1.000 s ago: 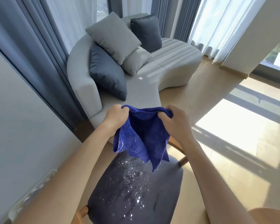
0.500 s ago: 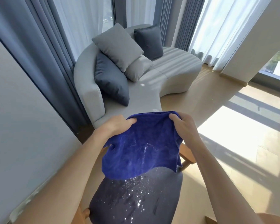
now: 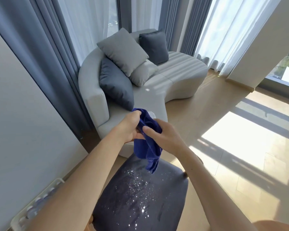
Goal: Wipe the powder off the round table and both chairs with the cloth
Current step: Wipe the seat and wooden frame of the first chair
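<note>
A blue cloth (image 3: 147,147) hangs bunched between both hands, above the far edge of a chair. My left hand (image 3: 129,127) grips its upper part in a fist. My right hand (image 3: 162,135) holds the cloth from the right side, thumb pressed on the fabric. Below them is the chair's dark padded seat (image 3: 167,205), with white powder (image 3: 138,189) scattered over its middle and far part. A wooden piece of the chair frame (image 3: 184,174) shows at the seat's right edge. The cloth's lowest corner dangles just over the powder. The round table is not clearly in view.
A curved light grey sofa (image 3: 182,80) with several grey cushions stands beyond the chair, in front of curtains. A grey wall (image 3: 23,114) runs along the left, with a white rack (image 3: 37,202) at its foot. Sunlit wooden floor (image 3: 240,139) lies to the right.
The cloth was held spread out between both hands; now the hands have come together and the cloth is bunched into a hanging bundle. The view has lifted slightly.
</note>
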The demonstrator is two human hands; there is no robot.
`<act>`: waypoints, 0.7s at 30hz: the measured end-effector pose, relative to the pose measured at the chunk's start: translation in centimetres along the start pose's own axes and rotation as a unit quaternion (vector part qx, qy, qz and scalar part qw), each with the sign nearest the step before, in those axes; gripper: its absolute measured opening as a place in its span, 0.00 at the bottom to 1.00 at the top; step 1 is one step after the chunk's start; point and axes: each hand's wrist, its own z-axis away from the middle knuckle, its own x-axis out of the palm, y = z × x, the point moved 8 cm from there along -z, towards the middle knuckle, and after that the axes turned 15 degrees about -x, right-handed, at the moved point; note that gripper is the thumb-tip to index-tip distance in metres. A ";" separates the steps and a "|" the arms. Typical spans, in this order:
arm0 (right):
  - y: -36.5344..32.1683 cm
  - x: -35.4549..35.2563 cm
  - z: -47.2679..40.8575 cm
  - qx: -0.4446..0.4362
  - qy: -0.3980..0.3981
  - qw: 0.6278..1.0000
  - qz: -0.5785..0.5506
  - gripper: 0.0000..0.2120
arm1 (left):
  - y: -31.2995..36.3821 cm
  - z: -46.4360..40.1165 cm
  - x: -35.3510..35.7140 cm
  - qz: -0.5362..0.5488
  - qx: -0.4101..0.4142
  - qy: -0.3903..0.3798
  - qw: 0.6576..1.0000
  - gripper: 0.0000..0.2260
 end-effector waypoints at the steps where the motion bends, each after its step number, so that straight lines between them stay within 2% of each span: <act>1: -0.2 0.1 -0.1 -0.006 -0.018 1.000 0.000 0.15 | 0.0 0.4 0.2 0.016 -0.004 -0.004 1.000 0.14; 4: -0.3 0.0 -0.2 -0.012 -0.066 0.996 0.050 0.27 | 0.3 1.6 0.6 0.051 -0.008 -0.020 0.998 0.15; 7: -0.4 -0.7 -0.6 -0.027 -0.048 0.993 0.103 0.25 | 0.8 2.7 0.8 0.052 0.006 -0.055 0.997 0.17; 9: -0.5 -1.5 -0.8 -0.037 -0.020 0.994 0.105 0.24 | 1.0 3.0 0.6 0.014 0.016 -0.065 0.998 0.19; 12: -0.4 -3.0 -0.9 -0.037 0.026 0.997 0.060 0.24 | 1.1 2.9 -0.4 -0.106 0.048 -0.001 0.993 0.19; 18: -1.1 -5.4 -0.6 -0.033 0.045 0.996 -0.069 0.26 | 2.0 1.1 -2.8 -0.287 0.145 0.128 0.938 0.14; 20: -1.6 -6.1 -0.5 -0.039 0.036 0.992 -0.115 0.28 | 0.9 0.1 -3.0 -0.314 0.140 0.116 0.932 0.21; 21: -1.9 -6.5 -0.5 -0.044 0.034 0.989 -0.139 0.28 | 0.2 -0.1 -2.6 -0.313 0.137 0.076 0.937 0.26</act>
